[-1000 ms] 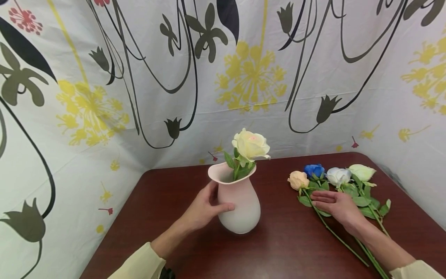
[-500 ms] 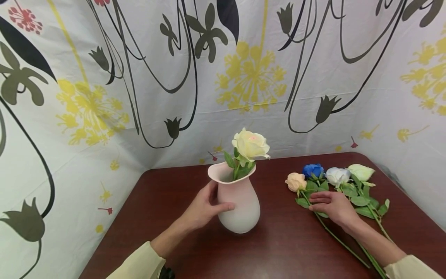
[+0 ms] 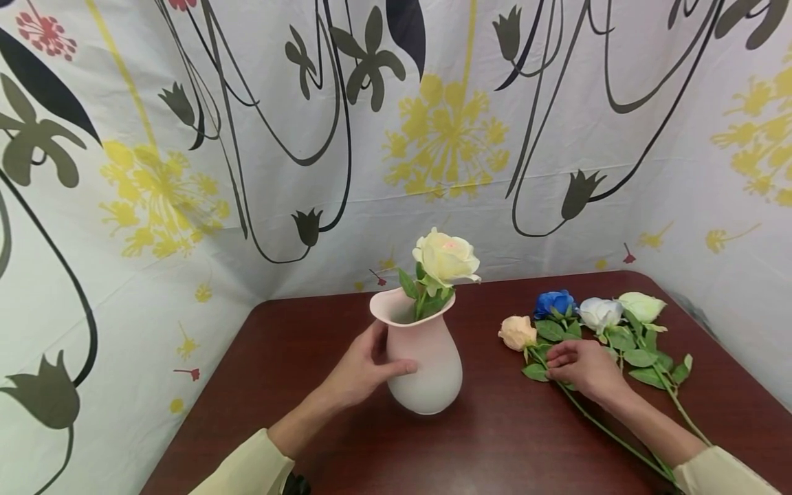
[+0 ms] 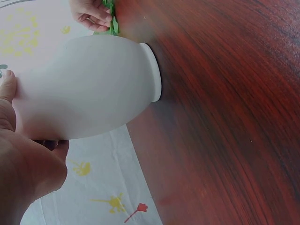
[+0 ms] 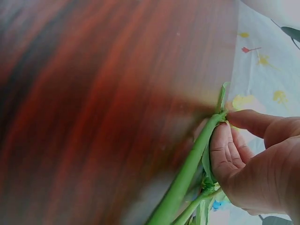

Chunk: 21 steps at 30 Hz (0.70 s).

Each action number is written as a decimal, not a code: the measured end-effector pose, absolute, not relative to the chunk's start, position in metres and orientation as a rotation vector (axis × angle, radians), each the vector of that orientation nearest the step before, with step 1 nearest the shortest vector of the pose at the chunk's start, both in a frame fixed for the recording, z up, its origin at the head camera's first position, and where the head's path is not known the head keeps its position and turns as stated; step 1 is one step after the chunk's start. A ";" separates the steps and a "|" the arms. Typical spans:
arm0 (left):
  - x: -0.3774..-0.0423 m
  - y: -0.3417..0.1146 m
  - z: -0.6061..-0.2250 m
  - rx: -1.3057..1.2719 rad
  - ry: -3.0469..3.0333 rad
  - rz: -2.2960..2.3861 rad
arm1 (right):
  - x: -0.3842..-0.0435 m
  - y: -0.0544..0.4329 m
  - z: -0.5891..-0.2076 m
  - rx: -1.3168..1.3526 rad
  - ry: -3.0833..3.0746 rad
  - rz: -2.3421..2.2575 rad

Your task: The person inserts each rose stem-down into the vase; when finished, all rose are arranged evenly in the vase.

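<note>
Standing upright on the table, a pale pink and white vase point(image 3: 427, 371) with a flared rim holds one cream rose point(image 3: 447, 258). My left hand point(image 3: 364, 371) grips the vase's left side, thumb across its front; the left wrist view shows the vase body point(image 4: 103, 86) beside that hand point(image 4: 33, 168). To the right, my right hand point(image 3: 588, 370) pinches the stem of a peach rose point(image 3: 518, 333) just under its leaves. Thumb and fingers meet at the green stem point(image 5: 187, 168) in the right wrist view. The bloom lies low over the table.
A blue rose point(image 3: 555, 304), a pale bluish-white rose point(image 3: 600, 314) and a greenish-white rose point(image 3: 641, 306) lie beyond the right hand, their leaves and stems close together. The dark red-brown table point(image 3: 297, 344) backs onto a patterned cloth point(image 3: 272, 137).
The right hand's fingers have curled in onto the peach rose's stem. That rose has shifted left and slightly nearer, and the right forearm moved a little left. The left hand and vase stay put.
</note>
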<state>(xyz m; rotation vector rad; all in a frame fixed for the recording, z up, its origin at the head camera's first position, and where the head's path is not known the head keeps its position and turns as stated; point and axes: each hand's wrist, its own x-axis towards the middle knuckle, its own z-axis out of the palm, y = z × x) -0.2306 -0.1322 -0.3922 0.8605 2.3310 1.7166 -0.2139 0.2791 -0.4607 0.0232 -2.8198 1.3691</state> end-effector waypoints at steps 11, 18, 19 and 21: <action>-0.230 -0.132 -0.392 0.855 2.328 1.719 | -0.215 0.278 -0.456 0.000 -2.841 1.364; -0.229 -0.133 -0.391 0.851 2.321 1.722 | -0.213 0.278 -0.449 0.002 -2.828 1.447; -0.229 -0.133 -0.391 0.851 2.320 1.722 | -0.213 0.277 -0.448 0.002 -2.815 1.472; -0.229 -0.133 -0.391 0.851 2.320 1.721 | -0.211 0.277 -0.446 0.011 -2.782 1.531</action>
